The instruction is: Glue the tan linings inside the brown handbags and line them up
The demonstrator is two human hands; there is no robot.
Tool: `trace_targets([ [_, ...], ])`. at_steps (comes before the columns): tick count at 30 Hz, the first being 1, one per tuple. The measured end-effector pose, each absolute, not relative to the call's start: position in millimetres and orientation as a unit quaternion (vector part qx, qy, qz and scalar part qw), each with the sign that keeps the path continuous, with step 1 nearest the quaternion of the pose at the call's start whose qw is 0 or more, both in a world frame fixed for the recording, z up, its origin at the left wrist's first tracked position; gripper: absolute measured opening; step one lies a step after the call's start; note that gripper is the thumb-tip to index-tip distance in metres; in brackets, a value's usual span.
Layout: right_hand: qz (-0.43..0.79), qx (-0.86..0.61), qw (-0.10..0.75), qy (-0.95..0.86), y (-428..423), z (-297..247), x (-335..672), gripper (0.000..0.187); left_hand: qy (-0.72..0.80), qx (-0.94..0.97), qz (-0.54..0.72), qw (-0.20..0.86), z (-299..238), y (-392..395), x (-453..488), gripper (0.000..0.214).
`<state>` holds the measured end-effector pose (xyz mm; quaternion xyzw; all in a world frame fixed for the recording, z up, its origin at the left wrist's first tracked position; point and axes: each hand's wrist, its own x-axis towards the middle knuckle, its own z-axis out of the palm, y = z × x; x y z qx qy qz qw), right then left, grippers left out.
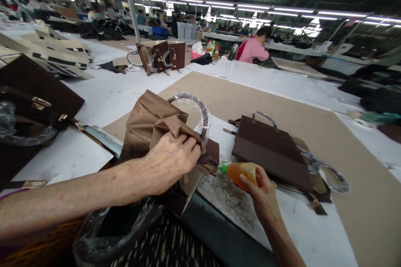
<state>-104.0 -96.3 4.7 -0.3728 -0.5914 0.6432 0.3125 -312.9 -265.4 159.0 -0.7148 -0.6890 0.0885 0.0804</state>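
Observation:
My left hand (177, 154) is closed on the bunched tan-brown lining (153, 121) of a handbag in front of me. A plastic-wrapped handle (200, 110) arches up behind that lining. My right hand (261, 183) grips a small squeeze bottle (239, 172) of amber liquid, tilted on its side. Its green nozzle points left at the bag's edge, close to a small brown flap (212, 151); whether it touches cannot be made out. To the right lies a dark brown handbag (269, 150) with wrapped handles.
More dark brown bags stand at the left (34, 91) and farther back (164, 56). Beige cut panels (56, 50) are piled at the far left. Brown paper (313, 121) covers part of the white table. A person in pink (252, 49) leans over the far side.

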Motion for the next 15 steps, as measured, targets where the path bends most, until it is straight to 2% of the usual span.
trace_targets([
  [8, 0.685, -0.368, 0.289, -0.558, -97.3, 7.2, -101.6, 0.044, -0.668, -0.726, 0.054, 0.155, 152.6, -270.3, -313.1, 0.019],
  [15, 0.698, -0.363, 0.274, -0.552, -102.5, 13.9, -99.2, 0.044, -0.666, -0.728, 0.040, 0.157, 150.1, -271.9, -313.5, 0.020],
])
